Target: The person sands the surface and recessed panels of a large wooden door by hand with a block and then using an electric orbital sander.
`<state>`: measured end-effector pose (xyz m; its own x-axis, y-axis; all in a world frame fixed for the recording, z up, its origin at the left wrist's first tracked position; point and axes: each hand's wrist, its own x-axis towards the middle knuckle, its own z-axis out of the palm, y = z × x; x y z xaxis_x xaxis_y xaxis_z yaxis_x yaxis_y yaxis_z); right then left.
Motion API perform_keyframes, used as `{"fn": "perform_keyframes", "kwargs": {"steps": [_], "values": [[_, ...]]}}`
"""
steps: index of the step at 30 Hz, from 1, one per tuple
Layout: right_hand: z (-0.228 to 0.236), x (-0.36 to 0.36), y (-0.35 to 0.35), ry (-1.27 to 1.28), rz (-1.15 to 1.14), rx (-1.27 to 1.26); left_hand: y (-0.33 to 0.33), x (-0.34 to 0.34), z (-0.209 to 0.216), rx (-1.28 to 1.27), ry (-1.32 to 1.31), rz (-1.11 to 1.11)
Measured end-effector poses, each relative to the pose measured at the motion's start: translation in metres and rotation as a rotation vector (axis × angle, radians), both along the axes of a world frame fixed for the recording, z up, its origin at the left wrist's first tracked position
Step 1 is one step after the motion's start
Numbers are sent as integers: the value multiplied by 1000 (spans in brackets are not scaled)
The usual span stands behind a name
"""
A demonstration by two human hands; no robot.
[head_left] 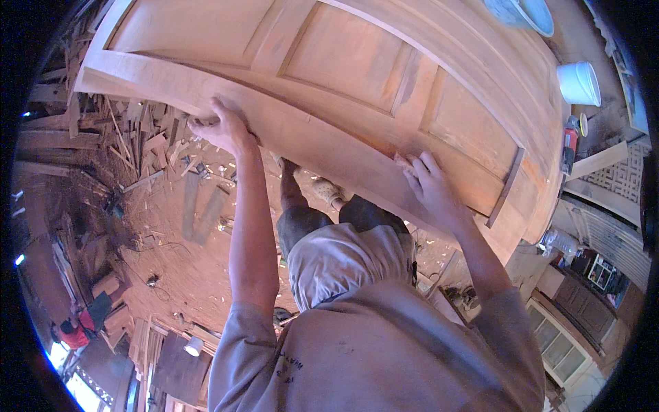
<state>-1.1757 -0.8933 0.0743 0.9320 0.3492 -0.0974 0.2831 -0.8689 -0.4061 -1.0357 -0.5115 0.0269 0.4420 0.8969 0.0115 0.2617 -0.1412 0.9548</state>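
A large panelled wooden door (pixel 350 62) lies in front of me. Along its near side runs a long, smooth wooden board (pixel 309 141), tilted so its broad face is toward me; a dark shadow line separates it from the panels. My left hand (pixel 225 130) grips the board's lower edge left of the middle, thumb on the face and the other fingers curled, partly hidden. Farther right, my right hand (pixel 434 184) holds the board with bent fingers at its upper edge. Whether the board is fixed to the door I cannot tell.
Wood offcuts (pixel 147 137) and shavings litter the floor at the left. A white bucket (pixel 578 84), a blue basin (pixel 525 15) and a red-and-black bottle (pixel 570 141) stand beyond the door's right end. A glazed wooden frame (pixel 559 343) leans at lower right. A person in red (pixel 75 333) is at far left.
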Motion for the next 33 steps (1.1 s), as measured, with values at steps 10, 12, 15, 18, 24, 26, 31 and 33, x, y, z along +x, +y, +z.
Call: {"fn": "perform_keyframes", "kwargs": {"steps": [10,12,15,18,24,26,31,33], "values": [[11,38,163,-154,148,353,-155,-144,-7,-665,-346,-62],[34,29,100,1,-185,451,-154,-148,-6,-818,-513,80],[61,36,27,-48,-150,247,-186,-177,-11,-624,76,-206],[30,42,12,-24,176,227,-241,-167,8,-566,-109,-155],[9,50,73,-106,139,37,-241,-165,-2,-559,-159,-122],[14,27,47,-89,106,86,-239,-159,4,-600,-197,-82],[15,-17,-23,-8,-10,19,-245,-154,13,-470,-83,-91],[-3,5,4,-76,63,122,-248,-157,9,-459,-40,-110]]}}
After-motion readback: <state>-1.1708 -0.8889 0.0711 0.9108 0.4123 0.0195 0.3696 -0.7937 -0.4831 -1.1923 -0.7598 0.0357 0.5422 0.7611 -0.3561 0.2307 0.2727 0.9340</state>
